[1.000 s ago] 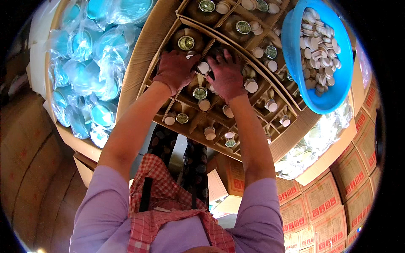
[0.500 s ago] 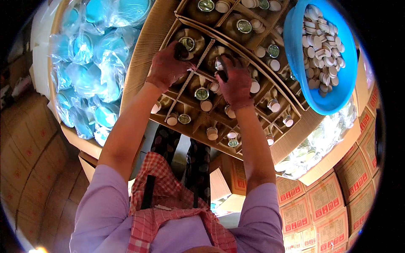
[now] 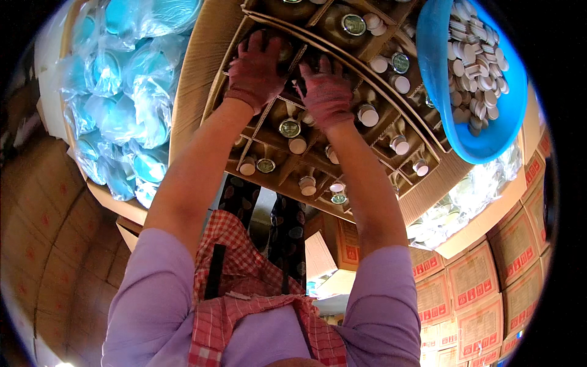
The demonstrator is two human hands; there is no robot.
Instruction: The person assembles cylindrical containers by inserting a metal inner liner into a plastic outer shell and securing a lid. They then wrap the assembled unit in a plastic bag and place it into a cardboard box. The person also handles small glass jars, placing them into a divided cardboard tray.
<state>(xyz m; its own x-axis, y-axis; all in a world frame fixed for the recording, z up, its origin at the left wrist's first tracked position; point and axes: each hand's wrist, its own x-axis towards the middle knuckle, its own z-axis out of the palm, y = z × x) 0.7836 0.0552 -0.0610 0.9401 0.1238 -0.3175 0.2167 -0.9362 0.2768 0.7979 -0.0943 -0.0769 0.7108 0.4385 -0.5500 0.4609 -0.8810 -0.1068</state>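
My left hand (image 3: 257, 70), in a dark red glove, reaches into a far-left compartment of a divided cardboard box (image 3: 205, 73). Its fingers lie stretched and apart over that compartment, covering most of what is inside. In the neighbouring compartment is my gloved right hand (image 3: 325, 93), fingers extended and spread, with nothing visibly gripped. What the fingertips touch is hidden. Glass bottles with round greenish tops, such as one bottle (image 3: 290, 128), stand in the compartments. Pale round caps, including one cap (image 3: 297, 145), sit beside or on them.
A blue basin (image 3: 431, 73) with many pale round discs (image 3: 474, 76) rests over the box's right side. At left, a carton holds plastic-wrapped turquoise lids (image 3: 125, 104). Clear-wrapped items (image 3: 455, 199) lie at right, above stacked printed cartons (image 3: 468, 281).
Both hands have moved farther away over the box, and their fingers have gone from curled to stretched out. The box and basin appear slightly shifted in view.
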